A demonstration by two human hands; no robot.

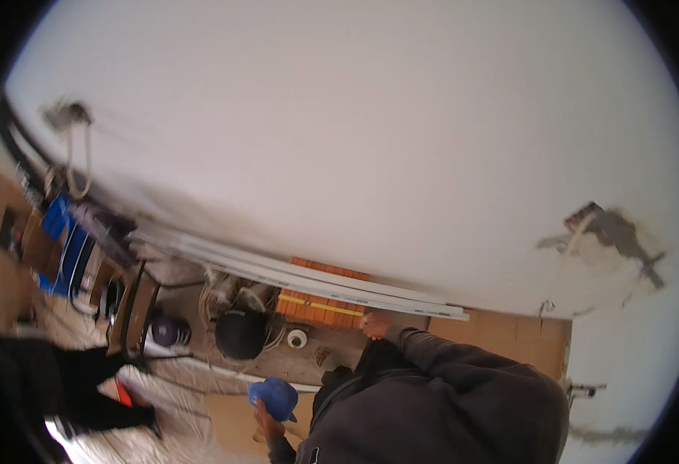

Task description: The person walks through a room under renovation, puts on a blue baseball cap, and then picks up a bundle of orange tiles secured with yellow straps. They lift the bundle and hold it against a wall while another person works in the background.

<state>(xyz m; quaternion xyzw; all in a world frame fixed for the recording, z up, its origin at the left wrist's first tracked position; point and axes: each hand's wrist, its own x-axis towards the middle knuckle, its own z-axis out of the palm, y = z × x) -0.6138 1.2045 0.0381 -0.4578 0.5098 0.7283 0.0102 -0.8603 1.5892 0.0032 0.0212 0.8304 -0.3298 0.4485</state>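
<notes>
My left hand (265, 422) is closed round a blue cap (274, 399), low in the view and left of my body. My right arm, in a dark sleeve, reaches forward to the stack of orange bricks (325, 311) by the wall. There my right hand (376, 325) has its fingers curled, right at the end of a long yellow strip (320, 305) lying across the bricks. Whether the fingers grip that strip is too small to tell. Long white profiles (293, 280) run along the wall over the bricks.
A black bucket (240, 334), a white roll (297, 339) and cables lie left of the bricks. A purple round object (171, 331) and a dark-framed chair (134, 313) are further left. Another person in dark clothing (84, 387) is at far left. Wires (80, 158) hang from a wall hole.
</notes>
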